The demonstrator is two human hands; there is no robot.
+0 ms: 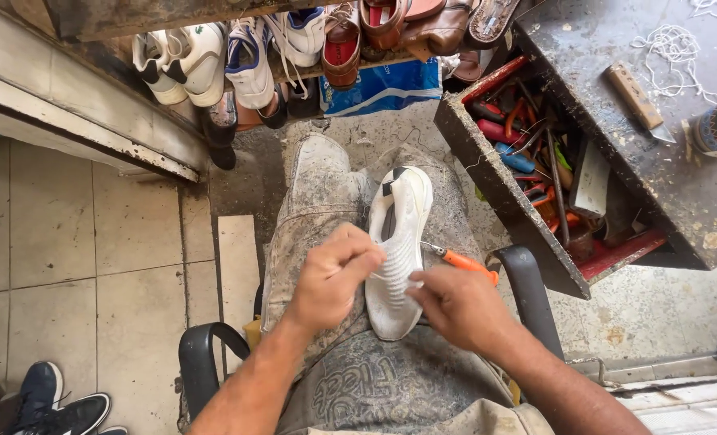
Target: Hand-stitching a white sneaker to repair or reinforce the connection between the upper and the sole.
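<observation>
Here we have a white sneaker (396, 250) lying sole-up along our lap, resting on the dusty trousers (326, 189) between our knees, its toe pointing toward our body. Our left hand (332, 276) is curled nearly closed, the fingertips pinching at the left edge of the ribbed sole. Our right hand (457, 303) sits against the sole's right edge, fingers folded in on an orange-handled tool (463, 261) whose metal tip pokes out toward the shoe; whether the thumb also presses the sole we cannot quite tell from this angle. We sit in a chair with dark armrests (527, 290). To the right stands an open drawer (535, 173) crowded with hand tools, and above it a worn workbench (616, 56) carrying a wooden-handled knife (635, 98) and some loose white thread (671, 48). Ahead of our knees a shelf of shoes (294, 44) runs across, and a dark sneaker (40, 391) lies on the tiled floor at lower left.
</observation>
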